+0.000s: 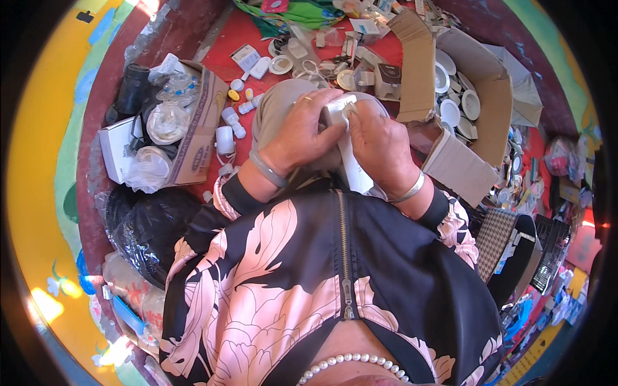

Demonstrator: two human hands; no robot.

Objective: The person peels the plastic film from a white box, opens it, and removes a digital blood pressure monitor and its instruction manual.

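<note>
A long white object [354, 168], box-like with straight edges, lies over my lap between my hands; I cannot make out its exact kind. My left hand [305, 134] curls round its far end from the left, thumb pointing toward it. Pressed against the same end from the right is my right hand [381, 140], its thumb and fingers closed on the white piece. Part of the object is covered by my right hand. Beneath both hands are my knees in beige trousers [273, 116].
Left stands a cardboard box [205, 132] of plastic-wrapped parts, with a black plastic bag [145, 225] nearer me. An open carton [479, 125] on the right holds round white lamps [470, 104]. White bulbs [233, 121] and small boxes [246, 58] lie across the red cloth [225, 48].
</note>
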